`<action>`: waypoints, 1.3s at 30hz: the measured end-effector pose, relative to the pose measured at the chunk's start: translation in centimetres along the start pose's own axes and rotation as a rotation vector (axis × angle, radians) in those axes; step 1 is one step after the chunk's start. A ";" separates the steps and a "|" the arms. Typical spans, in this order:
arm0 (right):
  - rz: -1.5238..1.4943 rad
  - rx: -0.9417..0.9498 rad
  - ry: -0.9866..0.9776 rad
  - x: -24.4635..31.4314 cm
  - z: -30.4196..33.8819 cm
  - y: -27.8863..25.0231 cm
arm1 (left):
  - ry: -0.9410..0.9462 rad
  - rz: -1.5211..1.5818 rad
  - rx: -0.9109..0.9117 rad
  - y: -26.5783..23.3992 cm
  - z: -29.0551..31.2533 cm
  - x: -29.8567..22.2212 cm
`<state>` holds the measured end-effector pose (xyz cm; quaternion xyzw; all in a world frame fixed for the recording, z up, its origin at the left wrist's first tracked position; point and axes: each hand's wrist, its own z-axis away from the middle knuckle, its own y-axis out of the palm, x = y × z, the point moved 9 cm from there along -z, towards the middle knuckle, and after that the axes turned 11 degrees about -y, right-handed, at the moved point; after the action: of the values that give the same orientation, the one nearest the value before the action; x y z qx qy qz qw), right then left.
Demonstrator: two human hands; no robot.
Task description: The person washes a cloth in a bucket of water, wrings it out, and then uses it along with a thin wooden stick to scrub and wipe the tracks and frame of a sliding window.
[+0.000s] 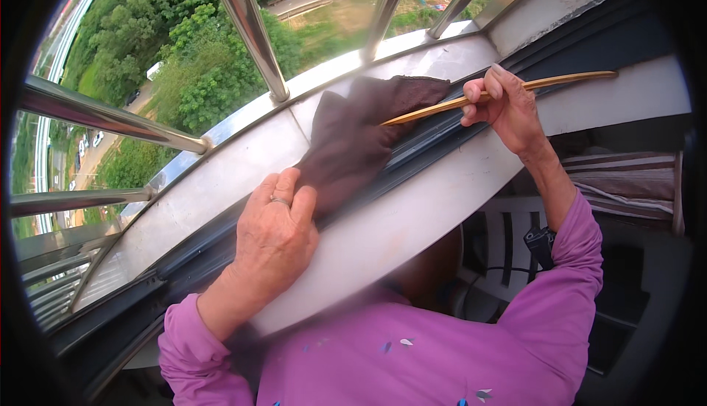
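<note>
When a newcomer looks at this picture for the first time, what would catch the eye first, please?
Probably the dark brown cloth, bunched at the picture's centre across the pale ledge and dark window track, with the left hand at its near end. Next, the slim wooden stick in the grip of the right hand, its left end meeting the cloth. Beyond them, shiny metal bars stand before green trees far below.

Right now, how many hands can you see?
2. The left hand is at the lower end of the brown cloth, by the window track; the right hand holds a thin wooden stick farther right.
</note>
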<state>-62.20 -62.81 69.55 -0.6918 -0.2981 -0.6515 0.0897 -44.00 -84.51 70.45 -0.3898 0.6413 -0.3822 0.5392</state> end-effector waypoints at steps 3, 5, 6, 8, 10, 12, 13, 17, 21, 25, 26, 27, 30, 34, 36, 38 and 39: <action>-0.072 0.000 0.112 -2.4 0.5 2.1 | -0.037 0.043 0.000 -0.1 0.6 0.8; -0.072 0.019 0.098 -2.9 0.2 3.2 | -0.043 0.072 -0.036 -0.1 0.9 1.0; -0.072 0.045 0.090 -3.0 0.2 3.7 | -0.042 0.075 -0.046 -0.1 1.1 1.1; -0.082 0.052 0.075 -3.2 0.2 4.4 | -0.052 0.063 -0.030 0.4 1.3 1.3; -0.141 0.043 0.129 -4.2 0.6 5.1 | -0.056 0.073 -0.021 0.8 1.5 1.4; -0.202 0.020 0.167 -5.0 0.8 5.5 | -0.065 0.108 -0.023 1.0 1.7 1.6; -0.229 0.025 0.172 -5.2 0.8 5.8 | -0.085 0.153 -0.014 1.1 1.7 1.7; -0.330 0.037 0.211 -5.5 0.9 6.7 | -0.112 0.216 -0.017 0.5 1.9 1.9; -0.237 0.080 0.258 -4.7 1.6 6.6 | -0.103 0.184 -0.207 -2.4 2.1 2.0; -0.228 0.060 0.294 -5.4 1.7 6.9 | -0.150 0.177 -0.118 -1.8 0.8 3.6; -0.279 0.076 0.298 -5.9 1.4 7.5 | -0.176 0.187 -0.099 -1.3 0.8 3.8; -0.325 0.077 0.301 -6.5 0.9 8.0 | -0.183 0.230 -0.113 -1.2 0.8 4.2; -0.430 0.111 0.328 -7.9 0.4 9.6 | -0.229 0.375 -0.107 -0.8 1.4 5.2; -0.436 0.063 0.341 -8.1 0.8 10.2 | -0.308 0.512 -0.085 -0.7 2.0 6.4; -0.426 0.038 0.320 -7.8 1.4 10.9 | -0.409 0.684 -0.066 -0.6 2.3 7.5; -0.517 0.110 0.345 -8.2 2.0 13.8 | -0.476 0.818 -0.073 -0.8 3.0 8.1; -0.613 0.171 0.332 -8.1 2.1 15.7 | -0.512 1.024 -0.075 -1.0 3.6 8.4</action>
<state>-51.85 -76.81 65.66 -0.4451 -0.5266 -0.7242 -0.0051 -41.26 -92.82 67.63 -0.1283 0.6103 0.0574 0.7796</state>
